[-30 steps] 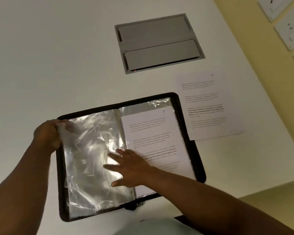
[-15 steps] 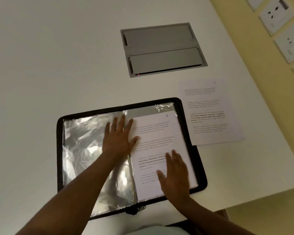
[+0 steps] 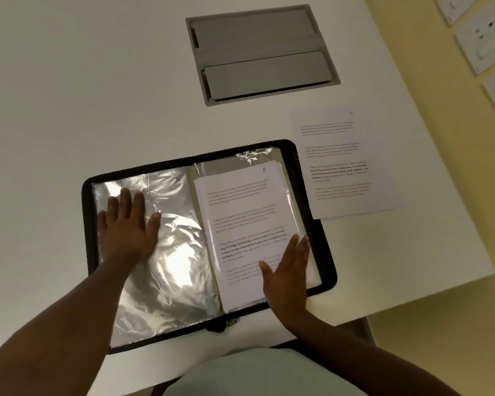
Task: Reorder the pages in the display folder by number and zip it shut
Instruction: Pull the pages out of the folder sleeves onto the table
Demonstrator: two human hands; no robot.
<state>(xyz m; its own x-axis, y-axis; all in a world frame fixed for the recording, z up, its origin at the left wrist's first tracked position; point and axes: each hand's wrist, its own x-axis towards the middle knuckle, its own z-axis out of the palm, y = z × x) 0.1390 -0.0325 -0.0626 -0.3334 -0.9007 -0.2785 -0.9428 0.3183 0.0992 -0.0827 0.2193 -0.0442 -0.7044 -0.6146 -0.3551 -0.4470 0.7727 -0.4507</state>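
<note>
Loose page (image 3: 345, 164) right of folder (image 3: 327, 270)

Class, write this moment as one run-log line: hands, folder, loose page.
left hand: flat on empty sleeves | right hand: flat on page marked 5 | folder: open, unzipped | loose page: on table beside folder

White table (image 3: 97, 81) fills view; grey recessed cable hatch (image 3: 262, 52) at 12 o'clock. Yellow wall (image 3: 412, 67) at 2 o'clock, white sockets (image 3: 482, 44) mounted on it.

Black folder rim (image 3: 327, 247), silvery sleeves (image 3: 177, 252) (glare), white pages (image 3: 240, 212).
</note>
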